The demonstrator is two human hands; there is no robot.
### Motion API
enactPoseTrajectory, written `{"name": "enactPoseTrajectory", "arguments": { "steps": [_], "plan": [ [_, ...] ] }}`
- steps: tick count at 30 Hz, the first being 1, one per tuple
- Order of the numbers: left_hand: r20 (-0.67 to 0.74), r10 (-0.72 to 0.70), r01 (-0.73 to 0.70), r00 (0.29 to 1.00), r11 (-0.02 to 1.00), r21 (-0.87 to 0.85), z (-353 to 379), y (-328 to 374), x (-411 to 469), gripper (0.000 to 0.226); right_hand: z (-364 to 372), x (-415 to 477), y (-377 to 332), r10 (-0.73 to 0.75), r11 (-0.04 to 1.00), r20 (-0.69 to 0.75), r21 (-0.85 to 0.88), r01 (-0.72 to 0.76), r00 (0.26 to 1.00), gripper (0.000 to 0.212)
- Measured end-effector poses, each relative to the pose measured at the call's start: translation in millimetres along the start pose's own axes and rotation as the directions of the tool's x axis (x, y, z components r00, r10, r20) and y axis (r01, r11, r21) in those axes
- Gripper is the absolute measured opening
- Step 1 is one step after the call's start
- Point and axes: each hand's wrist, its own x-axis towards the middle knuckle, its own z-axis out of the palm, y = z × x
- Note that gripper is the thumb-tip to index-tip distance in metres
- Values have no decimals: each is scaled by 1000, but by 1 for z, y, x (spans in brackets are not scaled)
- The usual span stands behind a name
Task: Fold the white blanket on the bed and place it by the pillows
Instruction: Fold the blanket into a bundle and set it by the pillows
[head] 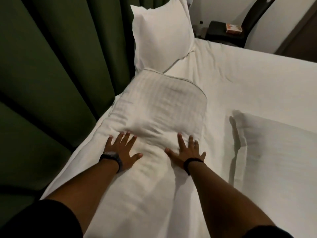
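Note:
A folded white blanket (pixel 159 107) with faint woven stripes lies as a thick bundle on the bed (pixel 240 79), near its left edge. My left hand (pixel 122 146) presses flat on the blanket's near left side, fingers spread. Flat on the near right side lies my right hand (pixel 186 152), also with spread fingers. Neither hand grips the cloth. One white pillow (pixel 161 33) stands upright just beyond the blanket at the head of the bed. A second white pillow (pixel 277 148) lies flat to the right.
A dark green curtain (pixel 51 74) hangs along the bed's left side. Beyond the bed, a dark bedside table (pixel 223 33) holds a small box (pixel 234 28), and a bottle (pixel 199 29) stands beside it. A dark curved headboard (pixel 257 12) rises behind.

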Motion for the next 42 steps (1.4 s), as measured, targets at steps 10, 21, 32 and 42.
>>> {"name": "enactPoseTrajectory", "arguments": {
  "steps": [10,21,32,42],
  "plan": [
    [-275,47,-172,960,875,-452,-75,194,-16,78,-102,-34,112,40,995,-433,104,6,901,86],
    [35,131,-80,991,777,-624,-57,425,-49,97,-159,-117,413,520,841,-374,379,-385,768,90],
    [436,-100,447,894,231,-864,-29,457,-51,102,-108,-132,472,603,402,127,804,-437,788,115],
    [364,39,357,931,124,-926,-149,370,-46,136,-189,-125,367,567,481,-135,855,-194,812,114]
  ]
}}
